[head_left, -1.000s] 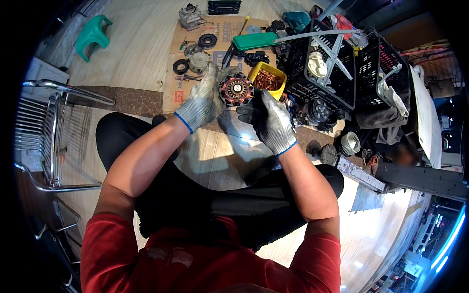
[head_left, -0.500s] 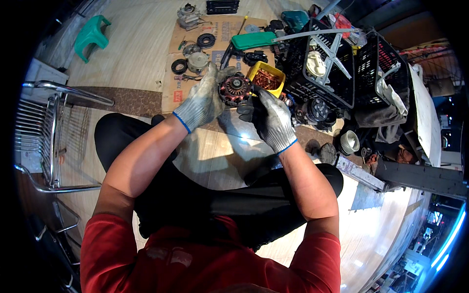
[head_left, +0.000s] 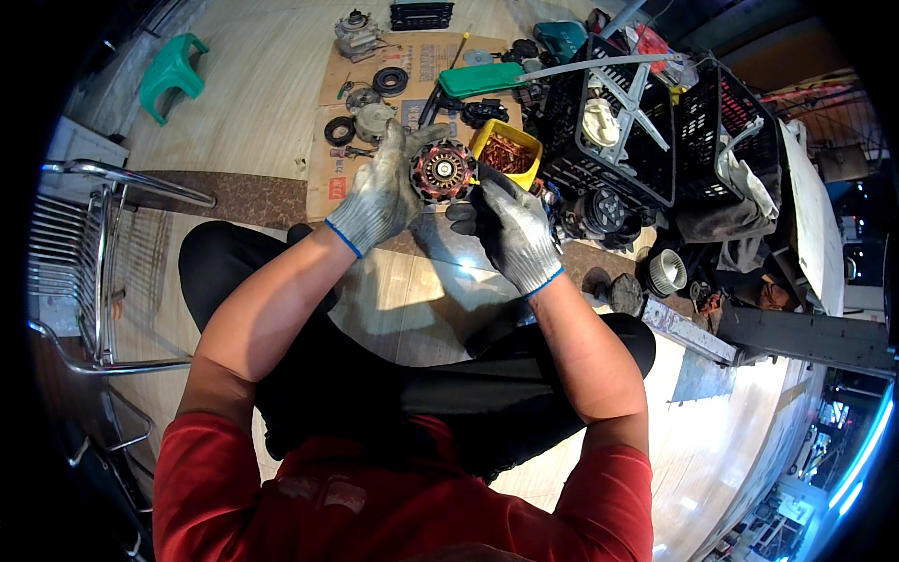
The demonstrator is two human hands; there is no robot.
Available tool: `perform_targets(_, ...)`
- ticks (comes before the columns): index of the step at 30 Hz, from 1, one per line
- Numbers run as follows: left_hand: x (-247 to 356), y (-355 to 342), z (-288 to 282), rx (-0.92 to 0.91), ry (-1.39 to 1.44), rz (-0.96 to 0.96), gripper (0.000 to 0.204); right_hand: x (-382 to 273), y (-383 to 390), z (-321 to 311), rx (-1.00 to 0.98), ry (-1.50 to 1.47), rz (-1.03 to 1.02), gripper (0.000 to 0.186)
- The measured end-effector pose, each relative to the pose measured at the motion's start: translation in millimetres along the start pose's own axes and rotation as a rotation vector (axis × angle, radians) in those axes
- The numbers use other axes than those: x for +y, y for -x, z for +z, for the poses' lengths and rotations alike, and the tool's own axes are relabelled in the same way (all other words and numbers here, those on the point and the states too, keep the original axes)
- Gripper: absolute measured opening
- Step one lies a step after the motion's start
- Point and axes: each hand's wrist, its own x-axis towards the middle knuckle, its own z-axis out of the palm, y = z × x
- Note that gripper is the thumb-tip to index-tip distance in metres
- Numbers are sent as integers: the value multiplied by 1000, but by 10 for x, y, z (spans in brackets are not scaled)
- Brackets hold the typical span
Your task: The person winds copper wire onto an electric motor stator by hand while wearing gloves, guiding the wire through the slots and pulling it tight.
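Between my gloved hands is a round motor part [head_left: 444, 170] with a ring of copper windings and a bright metal centre. Its face is turned up toward me. My left hand [head_left: 386, 184] grips it from the left, with the thumb and fingers around its rim. On the opposite side my right hand [head_left: 510, 220] is closed, its fingertips pinching at the right edge of the part. Some right fingers curl below it and are dark with grime. Just past the part stands a yellow bin [head_left: 508, 153] of copper-coloured pieces.
Loose machine parts and a black ring [head_left: 390, 81] lie on flattened cardboard [head_left: 330, 89]. A green tray [head_left: 479, 80] is behind them. Black crates [head_left: 609, 140] stand at the right. A white fan wheel [head_left: 668, 273] sits nearer. Left are a green stool [head_left: 173, 75] and metal chair [head_left: 98, 262].
The motor part has tilted so that its face shows more fully toward me. Both hands have shifted slightly left, still on it.
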Motion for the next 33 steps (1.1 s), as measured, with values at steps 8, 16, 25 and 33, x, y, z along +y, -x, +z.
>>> perform_targets(8,46,53,16,-21,-16,-35,88,-61,48,137,63,126,28,33)
perform_targets(16,47,-15,-114,-87,-71,-27,90,18,9,18,81,436,-78,37)
perform_targets(25,87,38,-47,-87,-49,-7,87,23,14,0,74,602,-119,43)
perform_targets(33,100,12,-101,-87,-34,5,88,51,16,10,86,551,-93,43)
